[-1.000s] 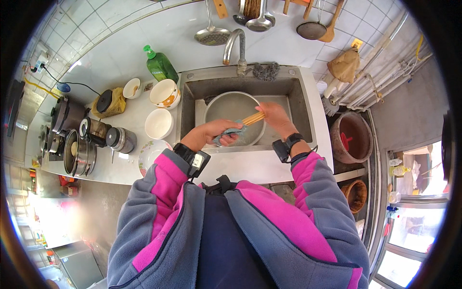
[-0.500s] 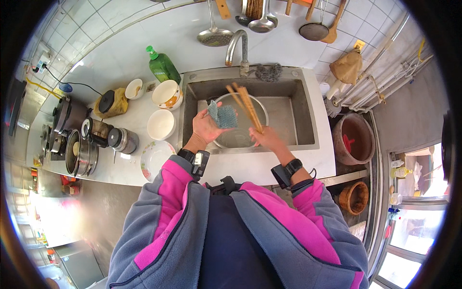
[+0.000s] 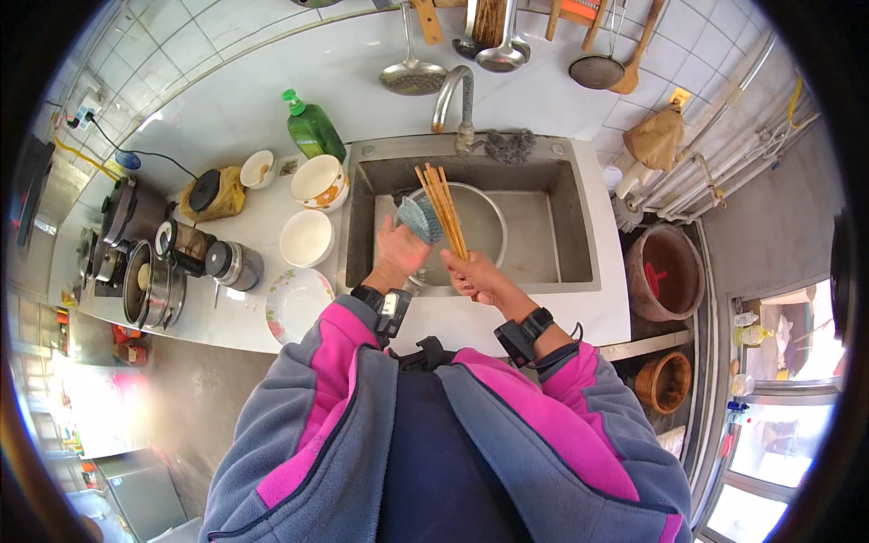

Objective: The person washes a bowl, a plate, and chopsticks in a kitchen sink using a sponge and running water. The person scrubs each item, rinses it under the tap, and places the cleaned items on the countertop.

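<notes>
My left hand (image 3: 401, 252) holds a grey-blue dishcloth (image 3: 417, 219) over the left side of the sink (image 3: 558, 237), its palm turned up. In my right hand (image 3: 476, 277) is a bundle of wooden chopsticks (image 3: 444, 210), gripped by the near ends. Their far ends point up and slightly left, with the cloth close against the bundle's left side. I cannot tell whether the cloth touches them. Beneath both hands a round metal basin (image 3: 501, 215) stands in the sink, partly hidden by them. Above the sink's back edge curves the faucet (image 3: 467, 100).
Left of the sink stand a patterned bowl (image 3: 319, 185), a white bowl (image 3: 306, 238), a small bowl (image 3: 258, 169), a floral plate (image 3: 300, 303) and a green pump bottle (image 3: 312, 127). A dark scouring pad (image 3: 510, 147) lies behind the sink. Ladles (image 3: 501, 58) hang on the wall.
The chopsticks have swung left and stand closer together, nearer the cloth. My right hand has moved left and down; the cloth is now folded more around my left fingers.
</notes>
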`<control>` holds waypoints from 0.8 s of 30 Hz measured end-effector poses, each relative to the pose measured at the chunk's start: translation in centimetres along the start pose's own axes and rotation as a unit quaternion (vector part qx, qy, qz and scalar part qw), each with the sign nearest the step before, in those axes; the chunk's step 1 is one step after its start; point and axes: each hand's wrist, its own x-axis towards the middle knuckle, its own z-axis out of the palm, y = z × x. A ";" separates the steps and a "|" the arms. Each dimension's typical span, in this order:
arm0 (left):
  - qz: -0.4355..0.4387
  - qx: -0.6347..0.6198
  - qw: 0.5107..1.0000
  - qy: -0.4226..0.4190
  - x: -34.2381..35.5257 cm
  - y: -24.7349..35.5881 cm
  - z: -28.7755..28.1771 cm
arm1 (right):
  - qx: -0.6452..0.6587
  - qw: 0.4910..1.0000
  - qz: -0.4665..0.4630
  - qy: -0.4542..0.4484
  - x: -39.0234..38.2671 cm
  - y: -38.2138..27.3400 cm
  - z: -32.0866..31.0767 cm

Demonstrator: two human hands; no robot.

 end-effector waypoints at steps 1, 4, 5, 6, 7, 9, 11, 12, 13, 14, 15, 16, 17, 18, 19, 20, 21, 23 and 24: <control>0.012 0.013 0.997 0.069 0.2 -0.3 -0.1 | 0.000 1.000 0.005 -0.003 0.1 0.0 0.2; 0.022 -0.027 0.992 0.124 1.0 -0.7 -0.4 | 0.017 0.999 0.020 -0.021 0.3 -0.1 0.8; 0.029 0.007 0.989 0.142 1.1 -0.8 -0.5 | 0.026 0.999 0.025 -0.029 0.4 -0.1 1.0; 0.036 0.041 0.986 0.159 1.3 -1.0 -0.5 | 0.036 0.998 0.030 -0.040 0.6 0.0 1.3; 0.041 0.064 0.973 0.216 1.2 -1.1 -0.4 | 0.045 0.997 0.033 -0.051 0.8 0.1 1.5; 0.040 0.081 0.967 0.237 1.2 -1.3 0.1 | 0.055 0.996 0.032 -0.057 0.9 0.2 1.7; 0.073 0.283 0.931 0.219 0.7 -1.3 0.9 | 0.056 0.997 0.024 -0.049 0.9 0.2 1.7; 0.103 0.469 0.862 0.160 0.1 -1.2 1.4 | 0.034 0.999 0.018 -0.020 0.9 0.3 1.6; 0.110 0.462 0.866 0.158 0.0 -1.1 2.0 | 0.013 1.000 0.013 0.008 0.8 0.3 1.3; 0.116 0.456 0.869 0.155 0.0 -1.1 2.5 | -0.006 0.999 0.004 0.038 0.8 0.3 1.2; 0.097 0.254 0.940 0.208 0.7 -1.0 3.1 | -0.031 0.999 -0.008 0.034 0.8 0.4 1.1; 0.072 0.041 0.970 0.228 1.2 -0.9 3.5 | -0.055 0.998 -0.023 0.032 0.9 0.5 1.1; 0.084 0.047 0.965 0.244 1.6 -0.8 3.8 | -0.078 0.996 -0.039 0.030 1.0 0.5 1.0; 0.094 0.054 0.965 0.237 1.9 -0.6 3.9 | -0.109 0.992 -0.038 0.044 1.1 0.6 1.0; 0.106 0.062 0.967 0.224 2.2 -0.4 3.8 | -0.139 0.988 -0.038 0.057 1.3 0.7 1.1; 0.093 0.091 0.972 0.196 2.5 -0.4 3.6 | -0.174 0.982 -0.026 0.074 1.5 0.7 1.2; 0.080 0.120 0.976 0.161 2.6 -0.4 3.3 | -0.246 0.963 -0.059 0.095 1.7 0.8 1.2; 0.069 0.197 0.972 0.112 2.9 -0.6 2.4 | -0.392 0.903 -0.103 0.143 1.9 0.8 1.3; 0.069 0.245 0.962 0.098 3.1 -0.9 2.0 | -0.417 0.885 -0.137 0.158 2.0 0.9 1.4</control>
